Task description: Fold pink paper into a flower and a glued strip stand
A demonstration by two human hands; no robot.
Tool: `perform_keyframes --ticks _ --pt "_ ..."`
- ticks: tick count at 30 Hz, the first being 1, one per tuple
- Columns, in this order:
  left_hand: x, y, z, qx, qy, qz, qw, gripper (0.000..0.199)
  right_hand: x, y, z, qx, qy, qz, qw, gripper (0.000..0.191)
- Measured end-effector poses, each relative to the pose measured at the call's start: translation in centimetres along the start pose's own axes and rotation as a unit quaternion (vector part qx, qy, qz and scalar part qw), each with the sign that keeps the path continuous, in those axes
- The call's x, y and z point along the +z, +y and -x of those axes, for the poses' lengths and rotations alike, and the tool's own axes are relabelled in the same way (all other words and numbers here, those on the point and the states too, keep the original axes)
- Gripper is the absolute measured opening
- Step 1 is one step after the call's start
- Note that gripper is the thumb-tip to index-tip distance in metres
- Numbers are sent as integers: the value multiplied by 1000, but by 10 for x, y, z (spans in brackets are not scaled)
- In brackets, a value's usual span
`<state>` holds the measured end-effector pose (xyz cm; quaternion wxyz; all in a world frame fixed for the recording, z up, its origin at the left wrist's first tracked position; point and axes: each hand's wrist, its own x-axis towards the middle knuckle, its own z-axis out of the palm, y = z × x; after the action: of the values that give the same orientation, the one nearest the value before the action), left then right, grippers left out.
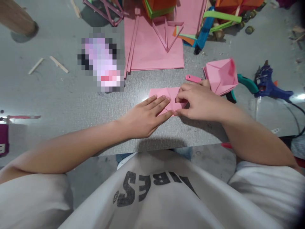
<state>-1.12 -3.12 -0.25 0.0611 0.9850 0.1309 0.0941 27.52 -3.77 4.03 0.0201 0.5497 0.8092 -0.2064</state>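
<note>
A piece of folded pink paper (pixel 172 93) lies on the grey table close to its front edge, with crease lines showing. Pressed flat over its left part is my left hand (pixel 151 113), fingers stretched out. My right hand (pixel 201 102) has its fingers bent and closed on the right part of the paper, the thumb at the near edge. The fingers cover much of the sheet. Just beyond my right hand stand folded pink paper boxes (pixel 221 76), nested together, and a pink-handled tool (pixel 193 78) partly hidden by the hand.
Pink paper sheets (pixel 154 57) with folded strips lie ahead. A blue cutter (pixel 205 30) rests to their right. At right are a blue glue gun (pixel 265 81) with its cord and a teal-handled tool (pixel 247 83). Wooden sticks (pixel 59 64) and a blurred-out object (pixel 102 60) lie left.
</note>
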Motion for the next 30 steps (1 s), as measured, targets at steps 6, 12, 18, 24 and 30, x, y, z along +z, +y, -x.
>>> perform_keyframes --ticks 6,12,18,24,30 --pt "-2 2 -2 -20 2 10 1000 44 -1 0 -1 -17 1 -22 1000 41" --pt "-4 0 -5 -18 9 28 999 48 -5 -9 0 -14 -7 -21 1000 26" --pt "1 -5 -3 -21 14 56 998 47 -2 -7 1 -17 9 -31 999 22" --pt "1 -7 1 -26 32 56 998 43 -4 -1 0 -7 9 -41 999 35" --pt "-1 -7 3 -58 32 65 996 36 -5 0 -1 7 4 -29 1000 37"
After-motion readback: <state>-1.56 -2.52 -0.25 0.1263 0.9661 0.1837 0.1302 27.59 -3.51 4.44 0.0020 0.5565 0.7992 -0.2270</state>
